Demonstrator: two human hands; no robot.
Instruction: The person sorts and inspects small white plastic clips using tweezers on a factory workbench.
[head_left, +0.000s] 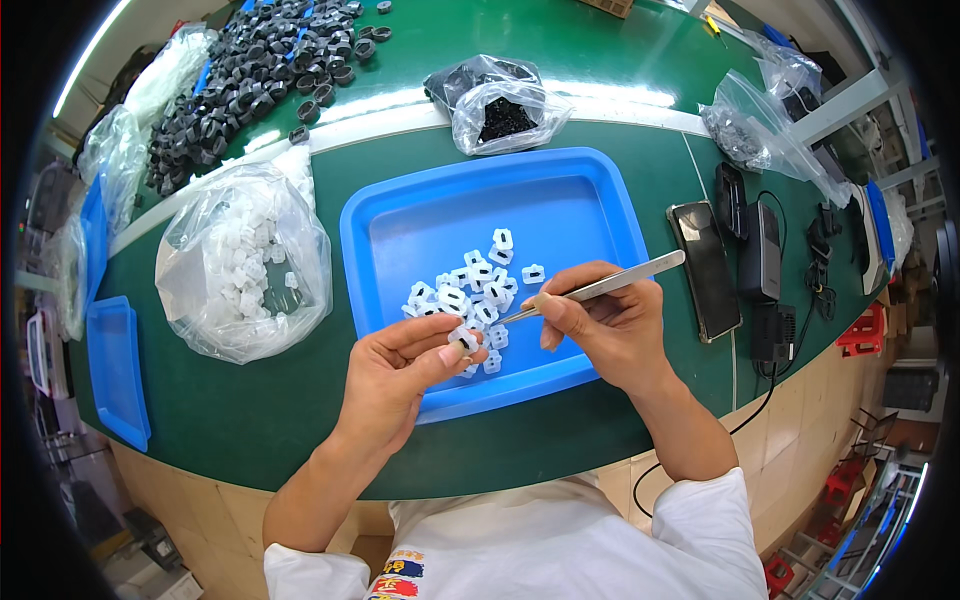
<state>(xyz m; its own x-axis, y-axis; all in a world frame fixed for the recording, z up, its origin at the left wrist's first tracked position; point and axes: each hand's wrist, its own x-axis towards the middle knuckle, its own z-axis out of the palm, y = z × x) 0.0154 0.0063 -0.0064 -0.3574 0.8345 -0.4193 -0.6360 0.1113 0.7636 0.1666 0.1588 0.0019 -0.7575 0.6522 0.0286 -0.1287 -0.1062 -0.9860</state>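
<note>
Head view: left hand (398, 375) is pinching 1 white piece (466, 340) over the blue tray (560, 210). Right hand (605, 325) is gripping tweezers (640, 272), long axis slanting down leftward, tips pointing toward the piece from its right.

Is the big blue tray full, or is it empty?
Neither: the tray holds many small white pieces, but bare blue bottom shows beyond them.

The left hand (388, 382) partly hides a white part (464, 339); the right hand (622, 328) covers some of the tweezers (640, 273), whose tips are too fine to read. The top edge cuts off a box (608, 6). Bagged black bits (504, 119) blur together.
</note>
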